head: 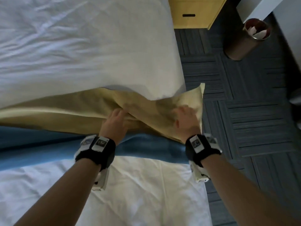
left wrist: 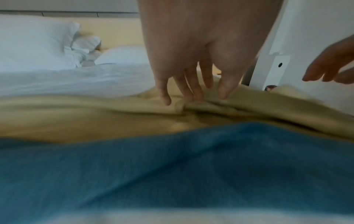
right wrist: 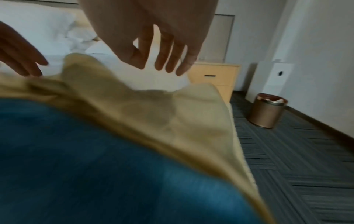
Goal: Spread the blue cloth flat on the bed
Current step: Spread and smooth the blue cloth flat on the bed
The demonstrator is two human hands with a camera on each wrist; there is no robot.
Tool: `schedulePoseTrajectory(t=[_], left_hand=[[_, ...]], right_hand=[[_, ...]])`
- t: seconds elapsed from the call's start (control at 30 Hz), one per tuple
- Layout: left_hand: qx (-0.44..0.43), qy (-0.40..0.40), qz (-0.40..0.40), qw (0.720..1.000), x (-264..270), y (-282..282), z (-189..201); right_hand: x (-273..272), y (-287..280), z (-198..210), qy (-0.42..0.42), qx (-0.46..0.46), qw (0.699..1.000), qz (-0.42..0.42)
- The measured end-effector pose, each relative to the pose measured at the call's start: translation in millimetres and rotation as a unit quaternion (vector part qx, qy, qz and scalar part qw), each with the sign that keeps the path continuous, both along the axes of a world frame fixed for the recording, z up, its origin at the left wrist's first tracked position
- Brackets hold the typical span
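The blue cloth point(head: 48, 144) lies as a band across the bed, wrinkled, filling the foreground of the left wrist view point(left wrist: 172, 166) and the right wrist view point(right wrist: 76, 151). Beyond it lies a yellow cloth point(head: 65, 108), rumpled at the bed's right edge. My left hand point(head: 120, 113) rests its straight fingertips point(left wrist: 166, 101) on a fold of the yellow cloth. My right hand point(head: 185, 111) is over the yellow cloth's raised right corner with its fingers point(right wrist: 161, 65) straight and spread, holding nothing. Neither hand touches the blue cloth.
A white duvet point(head: 81, 46) covers the far bed, and a white sheet point(head: 138, 185) lies near me. Pillows point(left wrist: 28, 42) sit at the head. To the right are dark carpet point(head: 252, 111), a wooden nightstand point(head: 195, 12) and a copper bin point(head: 249, 39).
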State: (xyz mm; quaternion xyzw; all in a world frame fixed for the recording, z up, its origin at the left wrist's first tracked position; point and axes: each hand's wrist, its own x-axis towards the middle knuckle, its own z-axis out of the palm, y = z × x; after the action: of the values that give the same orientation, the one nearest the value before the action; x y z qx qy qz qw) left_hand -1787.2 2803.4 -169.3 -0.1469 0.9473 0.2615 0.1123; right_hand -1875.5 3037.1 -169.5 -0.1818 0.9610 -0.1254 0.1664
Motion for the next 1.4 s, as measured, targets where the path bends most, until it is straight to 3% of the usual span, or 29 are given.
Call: schedulePoseTrajectory(t=[0.07,0.1,0.17,0.27,0.37,0.47,0.57,0.7,0.83,0.93,1.03,1.13,1.23,1.3,1.37,1.4], left_hand=[[-0.012,-0.088,-0.006,0.996,20.6,4.2,-16.3],[-0.028,-0.129,-0.015,0.991,30.2,5.5,-23.3],[-0.083,-0.184,-0.055,0.978,45.6,7.2,-33.8],[-0.143,-0.185,-0.095,0.968,56.6,8.6,-39.8],[-0.124,-0.225,-0.112,0.960,60.0,9.3,-35.5],[-0.121,-0.252,-0.157,0.947,70.7,12.2,-24.8],[-0.113,-0.201,-0.184,0.955,86.5,15.4,-16.5],[-0.102,-0.069,-0.145,0.982,96.0,15.6,-2.5],[-0.103,-0.052,-0.130,0.985,100.8,21.7,10.1],[-0.110,-0.128,-0.148,0.974,105.6,30.8,11.0],[-0.082,-0.267,-0.145,0.949,110.9,45.4,5.3],[-0.108,-0.344,-0.116,0.925,116.5,63.0,3.7],[-0.171,-0.276,-0.049,0.944,125.8,86.0,9.8],[-0.182,-0.133,0.058,0.973,135.0,107.0,12.8],[-0.157,-0.008,0.192,0.969,139.8,133.2,18.9],[-0.142,0.005,0.247,0.959,140.8,145.9,21.6]], right_hand=[[30.8,-8.3,-12.9,-0.047,-0.077,0.996,0.026],[45.1,-12.2,-20.6,-0.090,-0.069,0.993,0.045],[66.8,-17.8,-34.9,-0.127,0.049,0.985,0.104],[79.6,-20.2,-43.9,-0.153,0.117,0.977,0.097],[83.5,-17.8,-40.6,-0.207,0.116,0.970,0.047],[94.9,-13.7,-30.3,-0.185,0.139,0.967,0.104],[117.7,-5.3,-23.4,-0.180,0.117,0.969,0.125],[134.5,6.1,-9.4,-0.116,0.033,0.991,0.057],[126.6,15.7,7.9,-0.080,0.047,0.994,0.052],[125.2,22.7,12.2,-0.167,0.095,0.976,0.101],[134.3,30.3,0.3,-0.223,0.187,0.943,0.163],[138.9,40.3,-6.9,-0.247,0.177,0.931,0.203],[126.4,64.1,-5.6,-0.238,0.118,0.925,0.272],[113.8,79.0,0.4,-0.227,0.071,0.924,0.301],[101.8,85.5,9.6,-0.195,0.038,0.927,0.317],[97.5,85.4,13.0,-0.180,0.031,0.928,0.324]])
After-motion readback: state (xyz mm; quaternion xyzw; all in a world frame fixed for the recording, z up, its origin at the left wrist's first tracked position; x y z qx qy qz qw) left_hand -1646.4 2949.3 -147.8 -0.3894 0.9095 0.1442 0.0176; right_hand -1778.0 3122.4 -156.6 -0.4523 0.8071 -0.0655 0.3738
